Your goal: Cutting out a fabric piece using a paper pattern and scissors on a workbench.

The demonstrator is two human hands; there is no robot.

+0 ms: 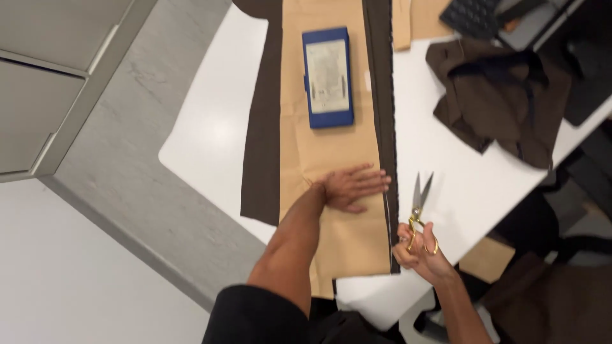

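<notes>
My left hand [350,188] lies flat, fingers spread, on a long tan paper pattern [325,153] that rests on dark brown fabric [261,146]. My right hand [422,251] grips gold-handled scissors [419,204] with the blades open and pointing away from me, just right of the fabric's right edge. A narrow cut strip of the brown fabric [390,140] runs beside the pattern's right side. A blue flat box [327,78] sits on the pattern farther up as a weight.
All of this lies on a white table [210,127]. A crumpled heap of brown fabric [503,102] lies at the right. More tan paper [421,19] and a dark keyboard [475,16] sit at the far end. Grey floor [140,159] is left of the table.
</notes>
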